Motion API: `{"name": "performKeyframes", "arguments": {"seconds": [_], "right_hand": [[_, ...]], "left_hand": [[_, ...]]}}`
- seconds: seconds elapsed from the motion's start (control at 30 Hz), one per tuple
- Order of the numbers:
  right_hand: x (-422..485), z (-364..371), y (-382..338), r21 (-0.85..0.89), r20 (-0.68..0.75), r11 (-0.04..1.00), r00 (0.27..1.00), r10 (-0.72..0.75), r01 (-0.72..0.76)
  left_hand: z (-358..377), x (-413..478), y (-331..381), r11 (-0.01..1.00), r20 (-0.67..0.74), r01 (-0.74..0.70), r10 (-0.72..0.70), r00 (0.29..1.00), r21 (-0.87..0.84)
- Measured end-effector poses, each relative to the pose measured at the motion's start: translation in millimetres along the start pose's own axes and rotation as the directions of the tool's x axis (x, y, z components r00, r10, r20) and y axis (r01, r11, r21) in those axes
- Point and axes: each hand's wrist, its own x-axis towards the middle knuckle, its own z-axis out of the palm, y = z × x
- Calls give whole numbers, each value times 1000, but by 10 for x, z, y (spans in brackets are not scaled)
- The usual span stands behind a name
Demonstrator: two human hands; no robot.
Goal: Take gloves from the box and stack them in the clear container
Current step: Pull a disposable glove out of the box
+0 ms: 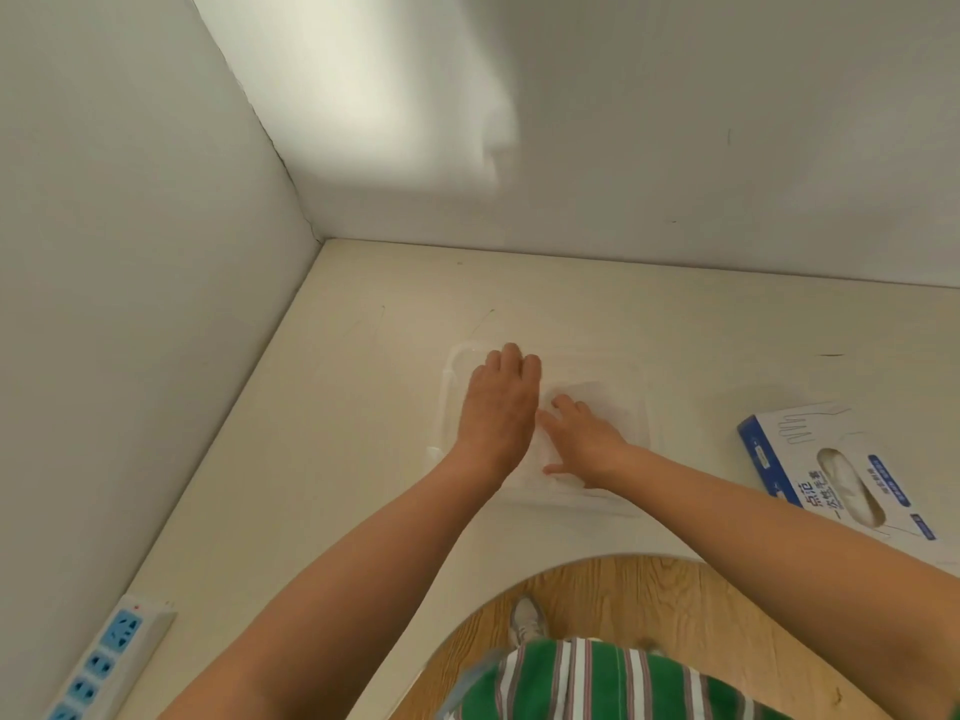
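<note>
The clear container [641, 407] sits on the cream table, straight ahead of me. Thin see-through gloves [587, 394] lie flat inside it. My left hand [498, 407] rests palm down in the container's left half, fingers straight and pointing away from me. My right hand [584, 439] lies flat on the gloves beside it, fingers spread toward the left hand. The white and blue glove box [810, 470] lies on the table to the right, with a glove showing in its oval opening [852, 485].
White walls close the table at the left and the back, meeting in a corner. A white power strip with blue sockets [111, 654] lies at the front left. The table's front edge has a rounded cutout over wooden floor [623, 589].
</note>
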Motion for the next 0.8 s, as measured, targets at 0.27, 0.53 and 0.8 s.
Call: {"name": "performKeyframes", "arguments": {"seconds": [0.27,0.53,0.8], "right_hand": [[31,23,49,33,47,999,999,27,-29],[46,100,135,12,98,995,991,93,-95],[-73,-274,116,72,8,997,1000,24,-24]], "left_hand": [[335,-7,-121,994,641,105,-105,760,37],[577,-22,-188,968,679,249,-194,708,18],[310,52,-111,962,704,269,-220,675,44]]}}
